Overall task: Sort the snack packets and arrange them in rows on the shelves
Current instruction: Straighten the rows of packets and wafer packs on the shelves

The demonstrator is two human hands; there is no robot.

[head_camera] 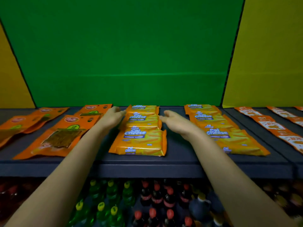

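A row of three yellow Cal Cheese packets [141, 141] runs front to back down the middle of the dark shelf [147, 167]. My left hand [113, 117] is open beside the left edge of the middle packet, fingertips near it. My right hand [176, 122] is open just right of that packet, a small gap between them. A second Cal Cheese row [224, 136] lies further right, partly behind my right forearm. Orange pouches with a clear window [60, 136] lie to the left. Narrow orange sachets [270, 126] line the right.
A green back panel [127, 54] closes the shelf behind, with yellow panels at both sides. Below the shelf's front edge stand several green bottles [101, 208] and dark cola bottles with red caps [157, 197]. A dark blue jug-like object [199, 208] sits among them.
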